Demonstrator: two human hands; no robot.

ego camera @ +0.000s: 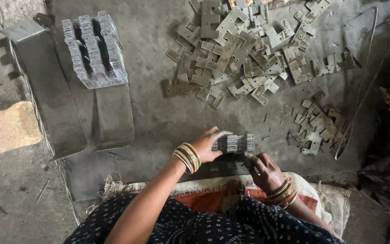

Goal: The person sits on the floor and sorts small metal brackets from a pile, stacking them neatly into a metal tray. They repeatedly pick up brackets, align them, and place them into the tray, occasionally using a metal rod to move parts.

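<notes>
My left hand (207, 143) presses against the left end of a small stack of thin notched metal plates (236, 142) standing on edge on the floor. My right hand (264, 170) sits just below the stack's right end, fingers touching its near side. Both wrists carry several bangles. A loose heap of the same flat notched plates (235, 49) lies spread on the floor beyond the stack. At the far left stands a neat block of stacked plates (96, 52) on a bent metal sheet.
A smaller pile of plates and scraps (316, 129) lies to the right. A bent metal sheet (53, 97) and a tan stone block (9, 127) are at left. A thin bent wire rod (367, 68) runs along the right. A sack (321, 194) lies under my knees.
</notes>
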